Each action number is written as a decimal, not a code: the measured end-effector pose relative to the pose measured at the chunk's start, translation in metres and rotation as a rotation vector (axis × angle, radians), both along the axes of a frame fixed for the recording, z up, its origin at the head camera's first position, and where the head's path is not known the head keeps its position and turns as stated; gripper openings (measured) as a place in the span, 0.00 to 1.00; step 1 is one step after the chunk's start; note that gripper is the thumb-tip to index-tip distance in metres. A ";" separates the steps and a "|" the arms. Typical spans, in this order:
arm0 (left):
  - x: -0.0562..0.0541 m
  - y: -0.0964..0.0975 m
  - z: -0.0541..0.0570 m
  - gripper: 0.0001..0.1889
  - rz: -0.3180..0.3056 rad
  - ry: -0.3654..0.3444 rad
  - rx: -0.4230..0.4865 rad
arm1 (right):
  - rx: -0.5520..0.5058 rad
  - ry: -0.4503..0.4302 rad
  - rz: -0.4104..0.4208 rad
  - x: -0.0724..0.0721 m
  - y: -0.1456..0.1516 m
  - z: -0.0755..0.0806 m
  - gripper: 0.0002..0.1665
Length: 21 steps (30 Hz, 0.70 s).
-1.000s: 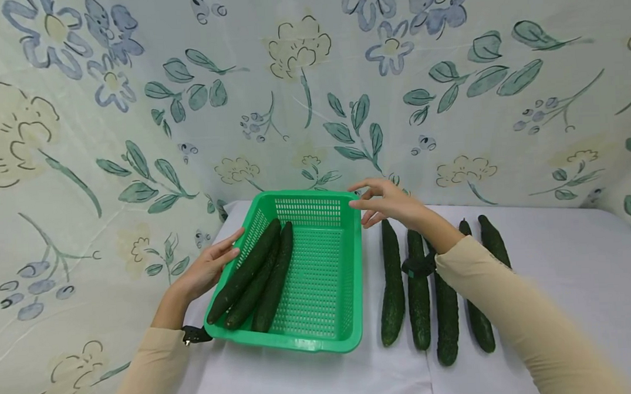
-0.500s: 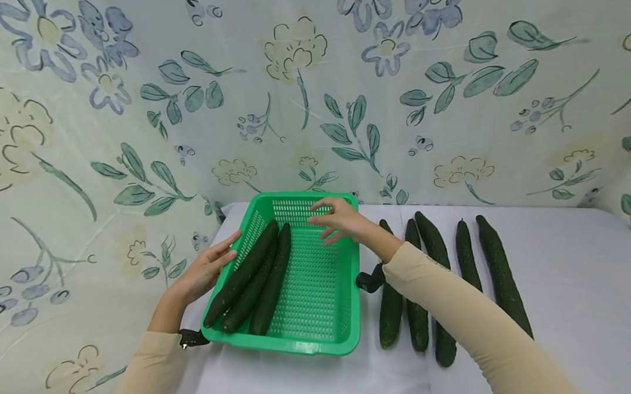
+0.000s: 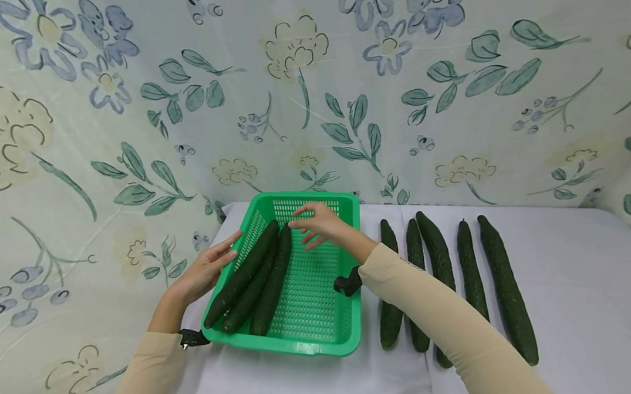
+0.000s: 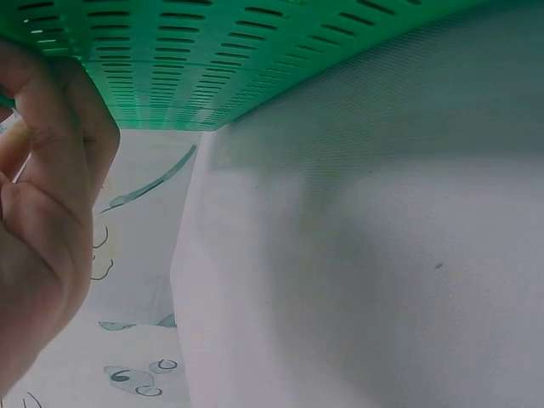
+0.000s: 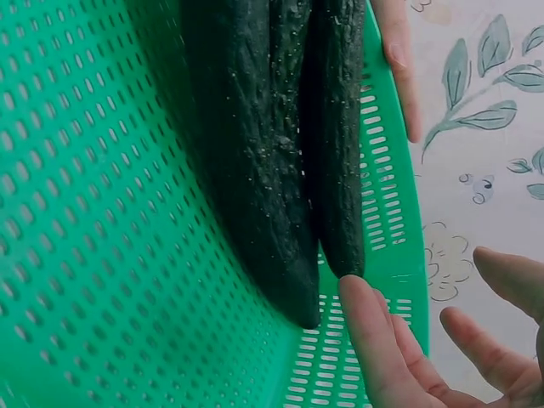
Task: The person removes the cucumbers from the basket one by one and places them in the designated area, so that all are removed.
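A green plastic basket (image 3: pixel 311 347) with slotted walls stands on the white cloth, and three dark green cucumbers (image 3: pixel 266 287) lie side by side along its left part. My left hand (image 3: pixel 202 275) holds the basket's left rim; in the left wrist view its fingers (image 4: pixel 51 110) curl up against the slotted wall. Over the inside of the basket reaches my right hand (image 3: pixel 324 227), fingers spread and relaxed, holding nothing. In the right wrist view one fingertip (image 5: pixel 353 293) is close to the end of a cucumber (image 5: pixel 340 170); whether it touches is hard to tell.
Right of the basket, several more cucumbers (image 3: pixel 504 283) lie in a row on the white tablecloth (image 3: pixel 579 291), partly covered by my right sleeve (image 3: pixel 431 303). A flower-patterned curtain (image 3: pixel 311 103) hangs behind and on the left. Black wrist cameras (image 3: pixel 348 282) sit on both wrists.
My right hand has moved left from the basket's right rim, across its inside, to near the far ends of the cucumbers there. My left hand stays at the left rim.
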<state>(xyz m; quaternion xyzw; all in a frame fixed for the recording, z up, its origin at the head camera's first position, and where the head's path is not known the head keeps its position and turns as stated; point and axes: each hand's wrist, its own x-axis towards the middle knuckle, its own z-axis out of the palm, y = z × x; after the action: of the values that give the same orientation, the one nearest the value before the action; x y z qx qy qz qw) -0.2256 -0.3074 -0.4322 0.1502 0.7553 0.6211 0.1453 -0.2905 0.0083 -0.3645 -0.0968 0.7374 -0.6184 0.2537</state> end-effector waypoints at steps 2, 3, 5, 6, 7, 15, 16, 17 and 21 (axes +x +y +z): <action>0.000 0.001 0.000 0.30 0.002 0.001 -0.002 | 0.014 0.002 -0.008 -0.001 -0.003 -0.004 0.31; 0.000 0.001 0.001 0.30 0.004 0.002 -0.004 | 0.019 0.002 -0.015 -0.001 -0.005 -0.006 0.30; 0.001 0.001 0.001 0.30 0.005 0.003 -0.007 | 0.040 0.012 -0.024 -0.001 -0.008 -0.010 0.30; 0.001 0.001 0.001 0.29 0.007 0.004 -0.009 | 0.052 0.018 -0.029 -0.001 -0.010 -0.012 0.29; 0.001 0.001 0.001 0.29 0.010 0.003 -0.011 | 0.063 0.023 -0.033 -0.001 -0.012 -0.014 0.29; -0.001 0.001 -0.001 0.29 0.011 -0.005 -0.008 | 0.103 -0.006 -0.060 0.003 -0.024 -0.028 0.26; -0.001 0.001 -0.001 0.29 0.009 -0.007 -0.007 | 0.106 -0.011 -0.058 0.004 -0.026 -0.028 0.26; -0.001 0.001 -0.001 0.29 0.012 -0.010 -0.006 | 0.116 -0.009 -0.053 0.005 -0.027 -0.029 0.26; -0.001 0.001 0.001 0.30 0.014 -0.014 -0.004 | 0.160 -0.012 -0.018 0.008 -0.033 -0.032 0.27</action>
<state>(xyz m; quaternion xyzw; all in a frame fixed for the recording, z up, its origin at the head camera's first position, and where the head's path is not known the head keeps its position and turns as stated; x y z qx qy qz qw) -0.2266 -0.3065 -0.4315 0.1401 0.7566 0.6217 0.1466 -0.2825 -0.0251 -0.3964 -0.0661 0.7840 -0.5601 0.2594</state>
